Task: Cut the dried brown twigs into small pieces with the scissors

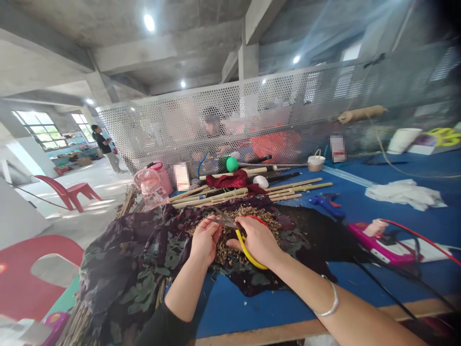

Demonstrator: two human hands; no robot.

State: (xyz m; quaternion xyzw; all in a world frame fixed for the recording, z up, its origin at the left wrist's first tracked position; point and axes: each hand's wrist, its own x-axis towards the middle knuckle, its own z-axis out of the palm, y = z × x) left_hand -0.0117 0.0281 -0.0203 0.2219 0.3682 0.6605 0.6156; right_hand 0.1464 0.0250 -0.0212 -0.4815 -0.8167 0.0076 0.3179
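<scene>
My right hand (pixel 258 239) is closed around a pair of scissors (pixel 248 251) with yellow and red handles. The blades point left, toward the fingertips of my left hand (pixel 206 239). Those fingers are pinched together beside the blades; whatever they hold is too small to make out. Under both hands lies a heap of dry brown plant bits (pixel 225 254), partly hidden by them. The heap rests on a dark cloth (pixel 144 264) with a leaf pattern, spread over the blue table (pixel 219 312).
Behind the heap lie bamboo sticks (pixel 230 193), a dark red cloth (pixel 227 179) and a green ball (pixel 232 164). A blue glue gun (pixel 327 205) and a magenta power strip (pixel 378 242) with cables sit right. A perforated metal screen (pixel 173 125) stands behind; a person is beyond it.
</scene>
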